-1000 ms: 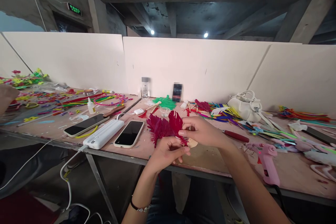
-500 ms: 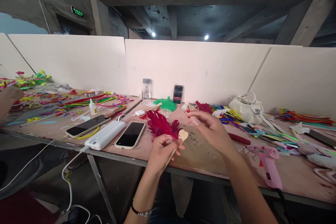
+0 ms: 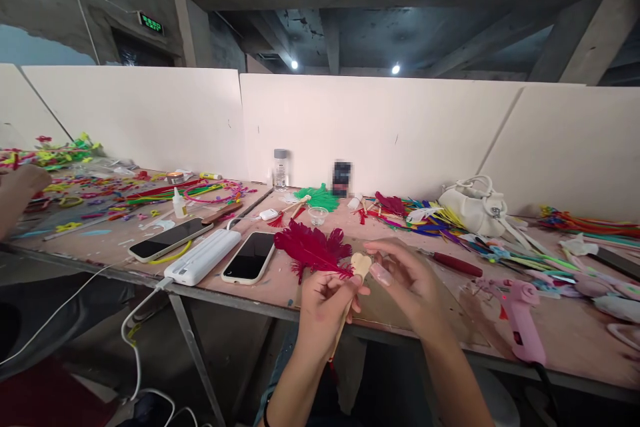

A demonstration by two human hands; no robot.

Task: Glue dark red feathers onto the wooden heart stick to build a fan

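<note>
My left hand (image 3: 330,303) is closed around a dark red feather fan with a thin wooden handle. Its feathers (image 3: 313,245) spread out to the left, and a pale heart-shaped wooden piece (image 3: 361,263) shows above my thumb. Below the hand, the handle points down with a bit of red at its end. My right hand (image 3: 407,277) is beside the wooden piece, fingers stretched and apart, its thumb close to the wood's right edge. Whether the thumb touches it I cannot tell. Under both hands lies a brown board (image 3: 440,310).
A pink glue gun (image 3: 523,320) and a red-handled tool (image 3: 457,264) are to the right. On the left are a phone (image 3: 249,257) and a white power bank (image 3: 203,257). Green feathers (image 3: 320,197) lie behind. Another person's hand (image 3: 23,190) is at far left.
My left hand has moved right and slightly down with the feather fan. My right hand has come down, close to the wooden piece.
</note>
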